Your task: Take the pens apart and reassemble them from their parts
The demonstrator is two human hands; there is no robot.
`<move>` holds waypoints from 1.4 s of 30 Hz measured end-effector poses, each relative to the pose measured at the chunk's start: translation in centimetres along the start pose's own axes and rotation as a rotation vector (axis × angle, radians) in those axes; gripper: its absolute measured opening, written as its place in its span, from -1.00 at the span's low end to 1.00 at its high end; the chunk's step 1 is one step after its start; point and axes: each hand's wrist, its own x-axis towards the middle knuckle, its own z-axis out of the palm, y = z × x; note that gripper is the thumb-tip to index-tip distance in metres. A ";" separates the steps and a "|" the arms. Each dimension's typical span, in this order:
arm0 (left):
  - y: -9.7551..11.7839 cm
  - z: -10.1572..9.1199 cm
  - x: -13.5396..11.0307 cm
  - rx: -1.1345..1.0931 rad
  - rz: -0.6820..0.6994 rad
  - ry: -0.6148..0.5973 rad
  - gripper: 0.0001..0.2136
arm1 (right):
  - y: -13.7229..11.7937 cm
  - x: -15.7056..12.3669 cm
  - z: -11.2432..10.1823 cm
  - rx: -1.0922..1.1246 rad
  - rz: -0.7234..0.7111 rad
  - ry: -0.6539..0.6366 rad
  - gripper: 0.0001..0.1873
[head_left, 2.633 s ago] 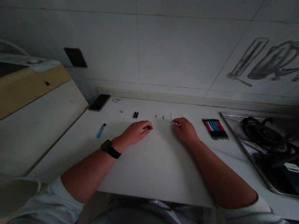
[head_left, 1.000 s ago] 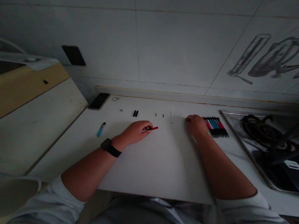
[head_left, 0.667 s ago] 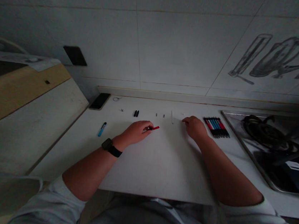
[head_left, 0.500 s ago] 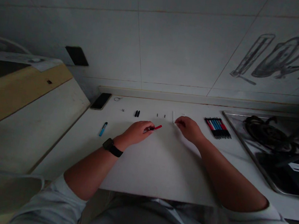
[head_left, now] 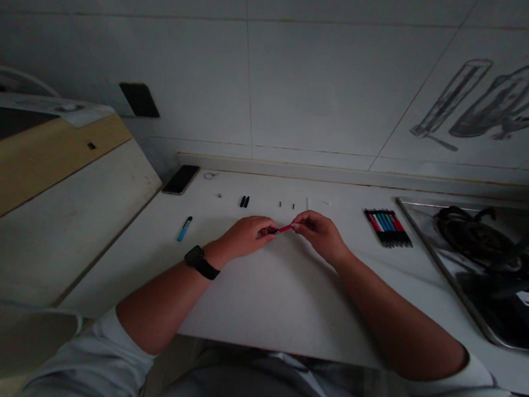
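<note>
My left hand (head_left: 245, 236), a black watch on its wrist, is closed round the dark end of a red pen part (head_left: 284, 229) just above the white countertop (head_left: 283, 290). My right hand (head_left: 320, 233) is pinched at the red part's other end, fingertips meeting it; anything it holds itself is too small to make out. Behind the hands lie a thin white tube (head_left: 308, 203), two tiny dark bits (head_left: 286, 205) and two small black caps (head_left: 244, 201).
A row of several red, blue and black pens (head_left: 388, 226) lies right of the hands. A blue pen piece (head_left: 184, 228) and a dark phone (head_left: 180, 179) are at left. A gas hob (head_left: 488, 249) fills the right; a lower wooden surface (head_left: 30, 197) is at left.
My right hand went from beside the pen row back left, past the white tube, to meet the tip of the red part. My left hand has kept hold of it.
</note>
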 end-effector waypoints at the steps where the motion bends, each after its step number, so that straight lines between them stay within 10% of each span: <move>1: 0.0 0.0 0.0 -0.005 0.000 -0.002 -0.85 | 0.1 0.0 0.0 0.000 -0.002 0.008 -0.64; 18: 0.6 -0.1 -0.1 -0.012 0.034 -0.015 -0.86 | 0.1 -0.6 0.6 -0.148 -0.129 -0.011 -0.73; 28: 0.3 -0.1 -0.2 0.107 0.104 -0.037 -0.88 | -1.2 -1.1 0.9 -0.051 -0.146 -0.277 -0.77; 42: -0.1 -0.2 0.0 0.058 0.013 0.011 -0.85 | -0.7 -0.2 0.3 0.346 0.039 0.057 -0.67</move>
